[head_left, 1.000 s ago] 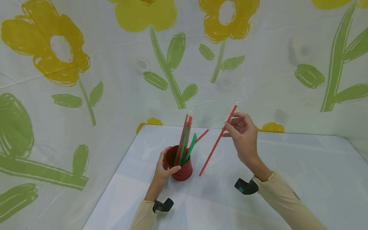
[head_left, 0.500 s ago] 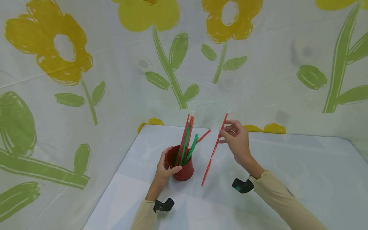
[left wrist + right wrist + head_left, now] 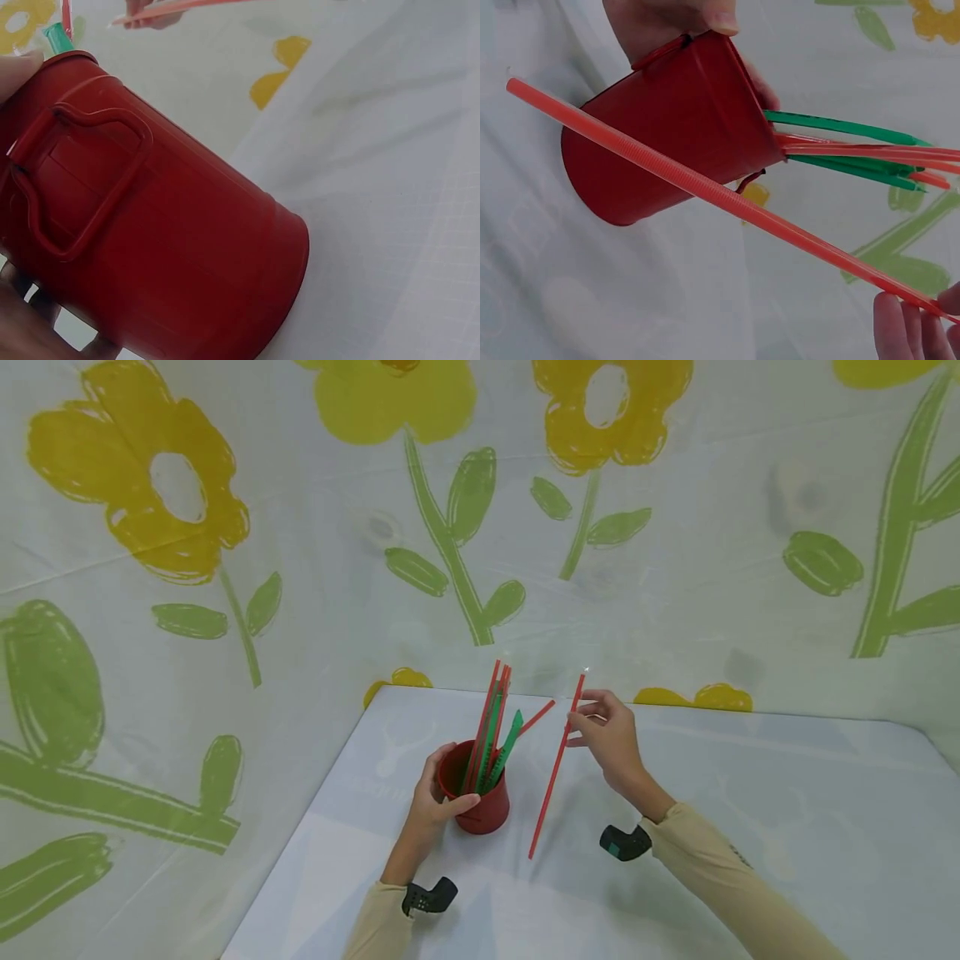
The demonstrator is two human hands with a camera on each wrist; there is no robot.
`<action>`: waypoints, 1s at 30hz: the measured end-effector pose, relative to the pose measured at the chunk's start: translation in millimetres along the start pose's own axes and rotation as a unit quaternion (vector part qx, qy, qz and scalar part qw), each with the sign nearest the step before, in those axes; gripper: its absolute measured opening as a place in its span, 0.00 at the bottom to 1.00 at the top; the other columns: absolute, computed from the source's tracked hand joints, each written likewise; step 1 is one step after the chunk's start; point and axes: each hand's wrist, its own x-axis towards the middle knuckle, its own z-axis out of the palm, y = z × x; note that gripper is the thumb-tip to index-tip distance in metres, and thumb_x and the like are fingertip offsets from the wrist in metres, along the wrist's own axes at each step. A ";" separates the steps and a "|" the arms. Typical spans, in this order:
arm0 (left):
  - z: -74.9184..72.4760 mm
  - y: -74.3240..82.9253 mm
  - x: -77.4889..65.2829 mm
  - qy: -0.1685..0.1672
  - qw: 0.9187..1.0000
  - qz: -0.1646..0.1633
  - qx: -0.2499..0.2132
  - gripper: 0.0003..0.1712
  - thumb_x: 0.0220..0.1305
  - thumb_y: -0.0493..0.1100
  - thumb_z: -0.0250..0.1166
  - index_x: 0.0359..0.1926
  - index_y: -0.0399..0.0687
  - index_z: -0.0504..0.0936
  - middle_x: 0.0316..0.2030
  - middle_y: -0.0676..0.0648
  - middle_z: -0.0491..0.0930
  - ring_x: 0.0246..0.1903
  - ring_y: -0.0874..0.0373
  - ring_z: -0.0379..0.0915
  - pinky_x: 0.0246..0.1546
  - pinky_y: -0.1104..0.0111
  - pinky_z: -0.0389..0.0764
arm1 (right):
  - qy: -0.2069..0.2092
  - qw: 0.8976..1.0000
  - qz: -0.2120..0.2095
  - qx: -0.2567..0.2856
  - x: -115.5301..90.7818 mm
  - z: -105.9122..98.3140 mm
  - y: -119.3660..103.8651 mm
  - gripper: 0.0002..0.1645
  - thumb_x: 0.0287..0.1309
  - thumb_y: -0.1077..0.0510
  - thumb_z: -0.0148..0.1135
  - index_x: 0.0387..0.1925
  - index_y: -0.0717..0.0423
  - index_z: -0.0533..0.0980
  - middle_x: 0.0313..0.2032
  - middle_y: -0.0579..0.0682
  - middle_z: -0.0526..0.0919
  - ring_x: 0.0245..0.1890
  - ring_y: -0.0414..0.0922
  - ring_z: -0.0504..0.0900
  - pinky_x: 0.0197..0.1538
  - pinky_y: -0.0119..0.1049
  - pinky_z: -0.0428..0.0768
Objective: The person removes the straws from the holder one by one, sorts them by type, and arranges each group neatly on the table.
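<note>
My left hand [image 3: 429,810] grips a small red metal bucket [image 3: 489,814] from its left side, thumb over the rim. Wire handles show on the bucket's wall in the wrist views. Red drinking straws [image 3: 483,722] and green straws [image 3: 840,125] lean out of its mouth; one red straw slants far to the right. To the right of the bucket, my right hand [image 3: 613,742] pinches a long red drinking straw [image 3: 553,777] near its upper end. That straw hangs at a slant, lower end down and left, with a bit of clear film at its top.
The bucket is over a pale table [image 3: 750,810] with a faint print. Behind it hangs a white cloth [image 3: 660,610] with yellow flowers and green leaves. Black wrist cameras [image 3: 626,842] sit on both sleeves.
My right hand has moved left and down, nearer the bucket, and the straw it pinches has swung more upright with its lower end lower. My left hand keeps its hold on the bucket.
</note>
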 end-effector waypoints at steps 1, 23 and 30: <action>0.2 0.1 0.0 -0.001 1.000 -0.002 0.001 0.45 0.55 0.31 0.64 0.71 0.40 0.51 0.64 0.39 0.62 0.63 0.43 0.57 0.59 0.49 0.66 | -0.002 1.000 0.003 0.001 0.4 0.6 2.5 0.21 0.61 0.64 0.58 0.55 0.62 0.68 0.39 0.60 0.75 0.32 0.45 0.82 0.33 0.40 0.83; -3.5 -28.8 6.0 0.007 1.000 0.012 -0.026 0.44 0.55 0.32 0.66 0.70 0.52 0.55 0.64 0.44 0.64 0.62 0.47 0.58 0.60 0.50 0.64 | -0.017 0.995 0.092 -0.041 17.6 27.5 49.0 0.22 0.59 0.63 0.59 0.54 0.63 0.69 0.40 0.60 0.76 0.32 0.50 0.82 0.31 0.40 0.83; -2.2 -23.7 4.9 0.011 0.999 0.012 -0.029 0.45 0.54 0.34 0.67 0.70 0.51 0.55 0.63 0.46 0.65 0.61 0.49 0.60 0.59 0.53 0.67 | -0.018 0.991 0.118 -0.063 24.5 34.6 61.6 0.22 0.59 0.62 0.58 0.55 0.62 0.68 0.41 0.61 0.77 0.30 0.48 0.83 0.31 0.38 0.83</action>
